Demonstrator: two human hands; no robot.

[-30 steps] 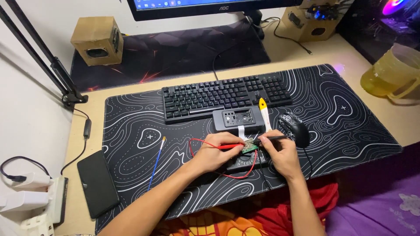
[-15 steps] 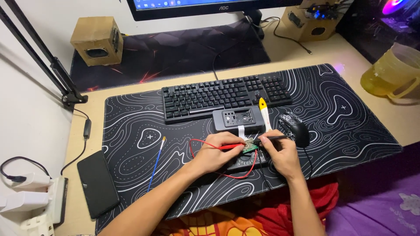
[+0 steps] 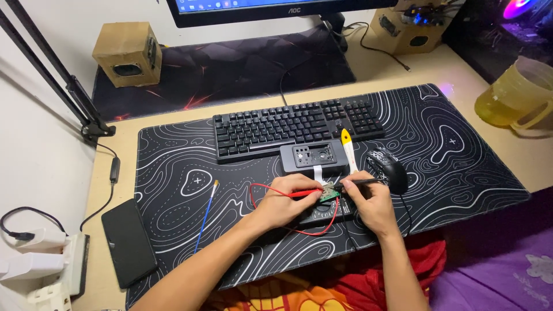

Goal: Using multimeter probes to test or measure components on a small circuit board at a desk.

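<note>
- Risk: both probe tips meet on the small green circuit board, which lies loose on the patterned mat near the desk's front edge. A slip could bridge neighbouring contacts or push the board away.
- Risk: the slack red lead loops beside the wrist and could snag.
- The left hand has its fingers closed around the red probe.
- The right hand has its fingers pinched shut on the black probe, close to the mouse.
</note>
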